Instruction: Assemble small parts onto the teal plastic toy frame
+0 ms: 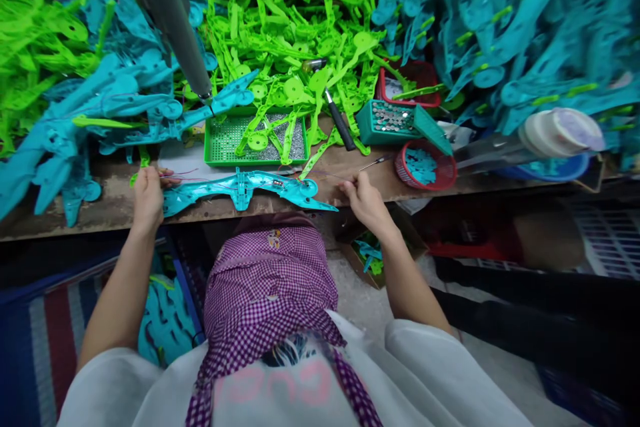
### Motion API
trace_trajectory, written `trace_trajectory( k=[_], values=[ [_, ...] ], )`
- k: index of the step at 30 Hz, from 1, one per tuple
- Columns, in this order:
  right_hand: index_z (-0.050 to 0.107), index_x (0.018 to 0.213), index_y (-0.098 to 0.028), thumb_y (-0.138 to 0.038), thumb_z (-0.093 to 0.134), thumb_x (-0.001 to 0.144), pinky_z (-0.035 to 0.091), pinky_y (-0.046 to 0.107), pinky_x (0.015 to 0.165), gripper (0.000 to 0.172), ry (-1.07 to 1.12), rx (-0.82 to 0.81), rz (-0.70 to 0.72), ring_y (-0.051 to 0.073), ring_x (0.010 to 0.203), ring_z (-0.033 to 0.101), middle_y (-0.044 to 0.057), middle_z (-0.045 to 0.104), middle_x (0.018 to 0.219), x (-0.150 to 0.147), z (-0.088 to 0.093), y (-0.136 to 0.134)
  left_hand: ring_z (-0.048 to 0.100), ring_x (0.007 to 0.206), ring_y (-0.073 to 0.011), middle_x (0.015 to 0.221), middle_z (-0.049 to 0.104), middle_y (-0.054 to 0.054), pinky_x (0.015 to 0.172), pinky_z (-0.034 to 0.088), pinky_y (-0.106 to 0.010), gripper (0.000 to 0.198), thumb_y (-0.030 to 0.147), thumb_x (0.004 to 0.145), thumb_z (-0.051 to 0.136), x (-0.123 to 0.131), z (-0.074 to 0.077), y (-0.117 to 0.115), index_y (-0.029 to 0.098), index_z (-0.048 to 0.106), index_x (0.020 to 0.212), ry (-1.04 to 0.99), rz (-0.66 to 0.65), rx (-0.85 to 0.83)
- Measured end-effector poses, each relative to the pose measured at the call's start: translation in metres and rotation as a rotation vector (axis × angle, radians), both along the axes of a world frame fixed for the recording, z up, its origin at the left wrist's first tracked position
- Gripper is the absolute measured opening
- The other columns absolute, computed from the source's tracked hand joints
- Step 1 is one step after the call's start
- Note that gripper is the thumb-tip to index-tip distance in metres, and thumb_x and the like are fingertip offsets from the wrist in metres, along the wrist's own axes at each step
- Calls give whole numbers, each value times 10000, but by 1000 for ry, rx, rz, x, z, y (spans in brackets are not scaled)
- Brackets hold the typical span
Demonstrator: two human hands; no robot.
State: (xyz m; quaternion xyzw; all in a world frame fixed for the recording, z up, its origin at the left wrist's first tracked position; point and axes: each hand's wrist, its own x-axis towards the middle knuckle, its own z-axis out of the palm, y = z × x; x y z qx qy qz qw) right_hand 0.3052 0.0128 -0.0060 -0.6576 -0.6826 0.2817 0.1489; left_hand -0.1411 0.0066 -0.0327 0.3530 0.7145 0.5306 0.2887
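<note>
A long teal plastic toy-gun shell (245,190) lies flat near the wooden bench's (120,207) front edge. My left hand (149,193) is closed at the shell's left end, pinching thin red wire. My right hand (364,197) is closed at the shell's right end, gripping a thin metal tool (373,163) whose tip points up and right. A fine wire runs from the shell towards my right hand.
A green tray (225,143) of small metal parts sits behind the shell. Piles of green parts (295,20) and teal parts (510,27) fill the back. A teal box of screws (393,120), two red baskets (425,167), a hammer (335,113), a hanging grey tool (170,20).
</note>
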Motion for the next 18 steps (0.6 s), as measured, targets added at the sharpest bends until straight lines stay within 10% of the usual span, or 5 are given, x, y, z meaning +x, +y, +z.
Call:
trace_trajectory(
  k=[8, 15, 18],
  values=[
    [544, 861, -199, -269, 505, 861, 422, 296, 660, 80, -17, 0, 75, 194, 747, 597, 53, 636, 784, -14, 10, 16, 613, 586, -99, 720, 603, 13, 602, 497, -242, 301, 423, 941, 488, 10, 3, -2, 196, 442, 750, -24, -20, 40],
    [578, 895, -215, -405, 556, 889, 459, 282, 646, 191, 429, 777, -223, 126, 689, 556, -3, 591, 781, -59, 88, 8, 593, 525, -77, 716, 564, 37, 573, 482, -211, 254, 376, 947, 476, 45, 0, -5, 185, 485, 779, -133, 71, 157],
    [590, 939, -215, -366, 526, 920, 453, 267, 625, 165, 487, 794, -149, 107, 658, 553, -10, 611, 805, -99, 88, -4, 593, 536, -69, 729, 561, 39, 586, 474, -201, 261, 350, 956, 476, 61, 5, -2, 185, 479, 753, -297, 151, 219]
  ],
)
